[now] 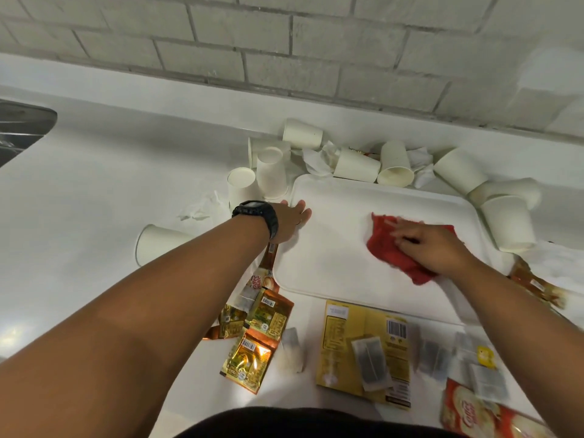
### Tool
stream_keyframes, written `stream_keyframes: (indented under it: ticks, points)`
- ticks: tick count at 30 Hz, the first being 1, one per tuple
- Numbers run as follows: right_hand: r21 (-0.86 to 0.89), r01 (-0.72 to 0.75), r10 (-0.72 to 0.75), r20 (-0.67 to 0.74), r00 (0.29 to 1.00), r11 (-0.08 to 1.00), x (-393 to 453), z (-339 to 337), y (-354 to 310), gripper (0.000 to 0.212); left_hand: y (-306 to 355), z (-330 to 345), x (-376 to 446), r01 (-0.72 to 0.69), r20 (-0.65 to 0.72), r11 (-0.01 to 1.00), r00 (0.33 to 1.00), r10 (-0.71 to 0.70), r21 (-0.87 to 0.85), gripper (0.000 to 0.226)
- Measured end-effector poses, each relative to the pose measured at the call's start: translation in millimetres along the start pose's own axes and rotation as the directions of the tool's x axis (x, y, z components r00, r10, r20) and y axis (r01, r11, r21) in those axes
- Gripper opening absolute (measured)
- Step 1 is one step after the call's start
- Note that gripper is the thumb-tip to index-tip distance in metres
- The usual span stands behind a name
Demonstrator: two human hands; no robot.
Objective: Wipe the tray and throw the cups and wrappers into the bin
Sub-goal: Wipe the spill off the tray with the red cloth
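Note:
A white rectangular tray (341, 248) lies on the white counter in front of me. My right hand (433, 248) presses a red cloth (388, 248) flat on the tray's right half. My left hand (290, 221), with a black watch on the wrist, rests on the tray's left edge with fingers spread. Several white paper cups (271, 172) lie tipped or stand around the tray's far and right sides, mixed with crumpled tissues (319, 159). Gold and orange wrappers (262, 314) lie near the tray's front left corner.
A yellow box (363, 349), tea bags (369, 361) and a red-and-white packet (474, 415) lie on the counter close to me. A lone tipped cup (158, 243) lies left of my forearm. A metal sink (22, 128) is at far left. A brick wall backs the counter.

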State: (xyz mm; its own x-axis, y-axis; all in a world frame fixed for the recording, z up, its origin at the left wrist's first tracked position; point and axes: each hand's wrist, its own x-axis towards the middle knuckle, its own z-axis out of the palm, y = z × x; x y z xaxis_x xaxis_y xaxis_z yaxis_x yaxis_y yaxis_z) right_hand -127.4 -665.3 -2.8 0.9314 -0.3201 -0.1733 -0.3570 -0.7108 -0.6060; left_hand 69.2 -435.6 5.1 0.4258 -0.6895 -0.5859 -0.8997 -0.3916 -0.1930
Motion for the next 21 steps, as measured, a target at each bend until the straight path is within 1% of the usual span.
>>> stream_keyframes:
  ticks: [1,3,6,7,9,12,14,16,17,19,21]
  points:
    - [-0.076,-0.013,0.011,-0.028,1.0,0.997,8,4,-2,0.029,0,-2,-2,-0.002,0.0,1.0,1.0,0.002,-0.024,0.067]
    - [-0.248,-0.018,0.01,-0.031,0.999,0.969,22,19,-13,0.038,2,-4,-7,-0.007,-0.016,0.994,1.0,0.005,-0.106,0.073]
    - [-0.412,0.029,-0.033,-0.002,0.999,0.911,28,49,-39,0.052,8,-3,-13,0.018,-0.026,0.982,0.999,-0.024,-0.189,0.104]
    - [-0.441,0.069,-0.062,0.03,0.998,0.895,25,57,-45,0.055,10,-1,-12,0.025,-0.039,0.981,0.999,-0.033,-0.192,0.11]
    - [-0.462,0.177,-0.132,0.128,0.983,0.869,13,65,-51,0.061,12,4,-9,0.038,-0.064,0.98,0.997,-0.052,-0.198,0.115]
    - [-0.453,0.361,-0.261,0.271,0.927,0.815,-14,57,-40,0.072,9,7,-4,0.042,-0.09,0.982,0.994,-0.059,-0.186,0.116]
    - [-0.424,0.433,-0.31,0.33,0.892,0.795,-25,42,-23,0.069,8,10,-1,0.035,-0.101,0.984,0.993,-0.053,-0.177,0.117]
    - [-0.405,0.403,-0.287,0.317,0.904,0.821,-24,25,-2,0.064,7,12,1,0.032,-0.098,0.984,0.994,-0.05,-0.173,0.117]
    - [-0.403,0.354,-0.264,0.264,0.928,0.844,-20,17,8,0.066,7,12,2,0.035,-0.086,0.983,0.995,-0.051,-0.178,0.117]
    - [-0.408,0.184,-0.148,0.117,0.982,0.894,-6,11,18,0.07,7,12,1,0.044,-0.064,0.981,0.996,-0.057,-0.186,0.117]
    - [-0.451,-0.023,0.012,-0.027,1.0,0.892,11,19,14,0.063,8,10,2,0.05,-0.063,0.983,0.996,-0.062,-0.174,0.117]
